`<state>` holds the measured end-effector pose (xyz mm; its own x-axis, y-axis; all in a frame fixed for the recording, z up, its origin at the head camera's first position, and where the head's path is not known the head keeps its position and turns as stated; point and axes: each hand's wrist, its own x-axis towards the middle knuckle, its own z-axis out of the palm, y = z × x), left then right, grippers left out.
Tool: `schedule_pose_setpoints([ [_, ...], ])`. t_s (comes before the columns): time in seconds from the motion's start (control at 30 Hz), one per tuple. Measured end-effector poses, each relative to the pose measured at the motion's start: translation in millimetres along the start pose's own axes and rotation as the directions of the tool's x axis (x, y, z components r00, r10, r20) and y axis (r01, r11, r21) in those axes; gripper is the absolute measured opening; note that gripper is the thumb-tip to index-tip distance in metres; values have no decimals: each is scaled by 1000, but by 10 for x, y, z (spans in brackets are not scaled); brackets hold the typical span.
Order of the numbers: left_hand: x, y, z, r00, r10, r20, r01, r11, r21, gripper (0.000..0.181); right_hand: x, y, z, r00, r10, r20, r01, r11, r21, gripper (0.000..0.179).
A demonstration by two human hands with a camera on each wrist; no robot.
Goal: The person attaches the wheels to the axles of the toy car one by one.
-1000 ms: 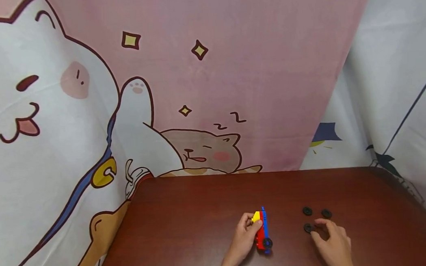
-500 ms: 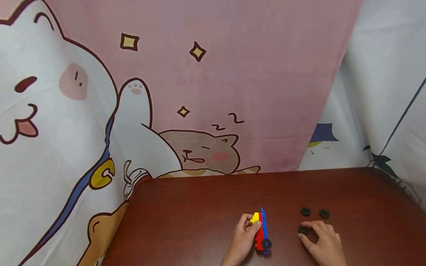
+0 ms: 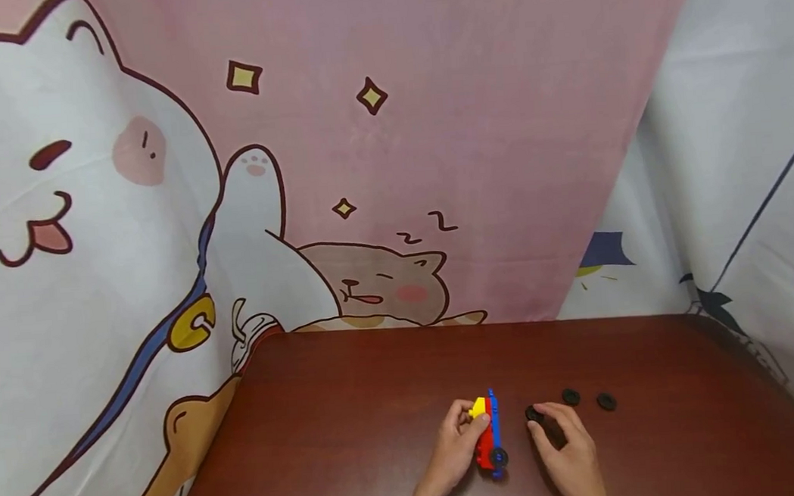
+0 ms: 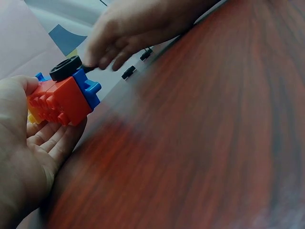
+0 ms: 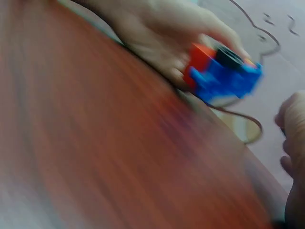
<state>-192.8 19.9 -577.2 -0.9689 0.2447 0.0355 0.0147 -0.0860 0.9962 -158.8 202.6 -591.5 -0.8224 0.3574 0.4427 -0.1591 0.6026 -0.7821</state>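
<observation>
One wheel [image 3: 533, 413], pinched by the right hand [image 3: 571, 450], is right of the car [image 3: 487, 445], apart from it; the left hand [image 3: 455, 448] grips the car, long axis running near to far.

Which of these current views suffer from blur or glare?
Head view: fairly crisp, both the left hand and right hand clear; left wrist view: pale sheen on the tabletop, lower right; right wrist view: blurriest, with tabletop and brick toy smeared.
</observation>
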Motion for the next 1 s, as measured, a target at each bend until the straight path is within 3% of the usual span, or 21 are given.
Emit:
schedule_pose_setpoints([
  [0.17, -18, -23, 5, 1000, -10, 14, 10, 1000, 21, 25, -121, -169, 213, 988, -100, -116, 116, 984, 138, 39],
  [0.33, -12, -39, -10, 1000, -8, 5, 8, 1000, 10, 26, -134, -290, 322, 970, -195, -148, 227, 942, 247, 43],
  [0.6, 45, -33, -33, 1000, -18, -2, 18, 1000, 20, 26, 4, -360, 465, 899, -394, -192, 438, 833, 339, 49],
  [0.7, 49, -30, -29, 1000, -12, -7, 12, 1000, 8, 26, 15, -335, 508, 891, -404, -208, 454, 816, 359, 50],
  [1.0, 44, -20, -27, 1000, 0, -5, 0, 998, -67, 27, 16, -324, 520, 894, -406, -191, 448, 813, 371, 50],
])
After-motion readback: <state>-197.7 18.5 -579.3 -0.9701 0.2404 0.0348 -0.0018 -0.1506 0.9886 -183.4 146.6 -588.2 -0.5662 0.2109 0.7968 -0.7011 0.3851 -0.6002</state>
